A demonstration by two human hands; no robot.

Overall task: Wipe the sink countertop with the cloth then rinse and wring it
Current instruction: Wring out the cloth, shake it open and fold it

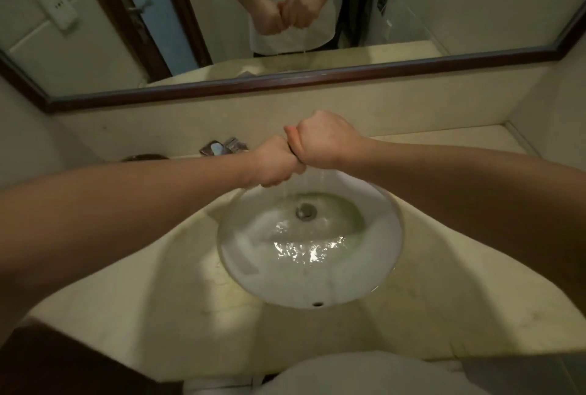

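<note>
My left hand point(275, 162) and my right hand point(323, 141) are clenched fist to fist above the back of the round white sink point(374, 280). Both grip the cloth point(296, 154), of which only a thin dark sliver shows between the fists. Thin streams of water fall from the fists into the basin, where water pools around the metal drain point(306, 211). The beige countertop point(165, 293) surrounds the sink.
A chrome faucet point(223, 146) stands behind my left wrist at the back of the counter. A dark-framed mirror point(285, 81) above the backsplash reflects my fists. A dark round object point(144, 157) lies partly hidden at the back left.
</note>
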